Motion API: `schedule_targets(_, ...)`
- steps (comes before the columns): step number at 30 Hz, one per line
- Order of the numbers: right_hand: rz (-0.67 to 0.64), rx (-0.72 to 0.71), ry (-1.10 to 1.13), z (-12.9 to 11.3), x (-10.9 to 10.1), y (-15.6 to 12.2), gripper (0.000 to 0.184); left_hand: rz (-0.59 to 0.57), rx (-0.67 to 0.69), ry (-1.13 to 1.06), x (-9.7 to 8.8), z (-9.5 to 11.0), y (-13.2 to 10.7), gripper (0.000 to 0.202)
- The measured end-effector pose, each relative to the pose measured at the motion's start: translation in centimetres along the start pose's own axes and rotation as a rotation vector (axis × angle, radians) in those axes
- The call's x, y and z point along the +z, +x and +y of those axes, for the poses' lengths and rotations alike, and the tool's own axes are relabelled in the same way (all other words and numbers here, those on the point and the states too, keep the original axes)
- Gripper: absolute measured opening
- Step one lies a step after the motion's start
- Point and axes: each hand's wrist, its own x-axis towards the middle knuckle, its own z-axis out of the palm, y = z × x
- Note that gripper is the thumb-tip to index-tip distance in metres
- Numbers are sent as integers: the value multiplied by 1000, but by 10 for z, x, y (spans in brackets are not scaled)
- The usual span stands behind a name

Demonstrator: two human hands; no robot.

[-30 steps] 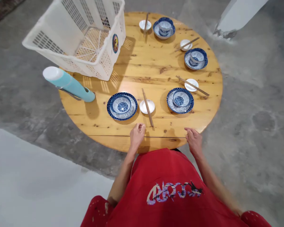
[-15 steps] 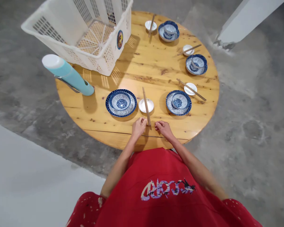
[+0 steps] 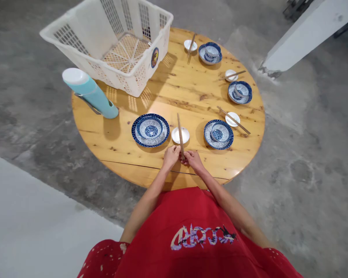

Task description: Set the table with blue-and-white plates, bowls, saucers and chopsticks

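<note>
A pair of wooden chopsticks (image 3: 180, 129) lies across a small white dish (image 3: 185, 136), its near ends between my hands. My left hand (image 3: 172, 155) is closed at the left side of those ends, fingertips against them. From the right, my right hand (image 3: 192, 159) pinches the same ends. To the left of the dish sits a blue-and-white plate (image 3: 135, 133) with a matching bowl (image 3: 151, 128) on it. Another patterned plate (image 3: 218, 144) with a bowl (image 3: 218, 132) stands to the right.
A white plastic crate (image 3: 104, 73) and a tilted-looking turquoise flask (image 3: 94, 96) stand on the left of the round wooden table (image 3: 179, 87). More place settings with chopsticks (image 3: 233, 120) line the right edge. A white pillar (image 3: 301, 36) rises beyond.
My right hand has moved left onto the chopsticks' near ends. The chopsticks have turned slightly, lying a little straighter. The view has shifted, so the table sits lower.
</note>
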Motion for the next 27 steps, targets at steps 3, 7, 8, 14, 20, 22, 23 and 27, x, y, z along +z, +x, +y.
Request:
schedule_targets(3, 15, 9, 14, -1, 1, 0, 26, 1, -1, 8, 1, 1, 1, 33)
schedule_targets(7, 30, 14, 50, -3, 6, -2, 19, -3, 6, 25, 0, 6, 0, 32)
schedule_targets(8, 28, 19, 65, -4, 7, -3, 18, -2, 9, 31, 0, 8, -1, 32)
schedule_targets(14, 13, 40, 111, -5, 13, -2, 15, 30, 23, 44, -5, 16, -6, 28)
schedule_targets(20, -65, 65, 159, -6, 18, -5, 20, -9, 20, -71, -4, 16, -4, 28)
schedule_targets(22, -78, 107, 207, -5, 18, -8, 19, -56, 3, -152, 0, 18, -4, 31)
schedule_targets(23, -74, 124, 230, -4, 19, -9, 18, -79, -33, -228, 3, 18, -4, 31)
schedule_targets(27, -37, 132, 275, 3, 18, -13, 18, -131, -237, -527, 14, 22, -10, 30)
